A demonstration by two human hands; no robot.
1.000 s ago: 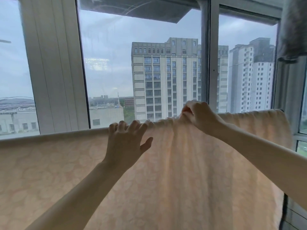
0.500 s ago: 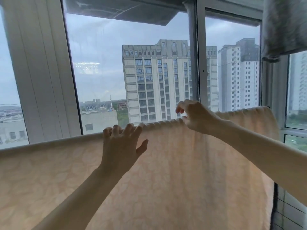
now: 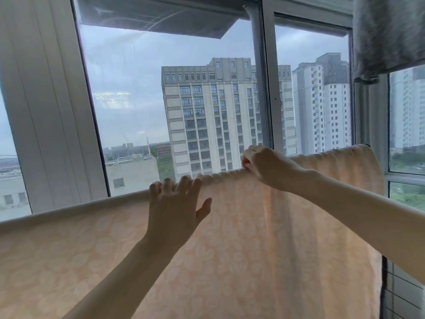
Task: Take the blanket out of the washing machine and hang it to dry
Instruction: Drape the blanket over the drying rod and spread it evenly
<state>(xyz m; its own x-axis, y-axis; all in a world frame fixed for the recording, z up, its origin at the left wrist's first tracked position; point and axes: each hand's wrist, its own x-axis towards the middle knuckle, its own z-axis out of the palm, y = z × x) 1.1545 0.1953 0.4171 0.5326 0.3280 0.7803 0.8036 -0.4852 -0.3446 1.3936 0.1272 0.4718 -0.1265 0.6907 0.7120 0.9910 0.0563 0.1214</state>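
A pale peach blanket (image 3: 253,245) with a faint leaf pattern hangs draped over a horizontal rod hidden beneath it, spanning the view in front of the window. My left hand (image 3: 174,203) lies flat against the blanket just under its top fold, fingers spread and straight. My right hand (image 3: 264,166) is at the top fold to the right, fingers curled and pinching a bunched, gathered part of the fabric. The blanket is smooth on the left and wrinkled between and right of my hands.
Large windows (image 3: 142,88) with white frames stand right behind the blanket, tall buildings outside. A grey fluffy cloth (image 3: 388,35) hangs at the top right. A window sill and lower panes (image 3: 407,178) sit to the right.
My right hand has closed on the gathered top fold after opening slightly. My left hand stays flat on the blanket. The view has shifted a little rightward.
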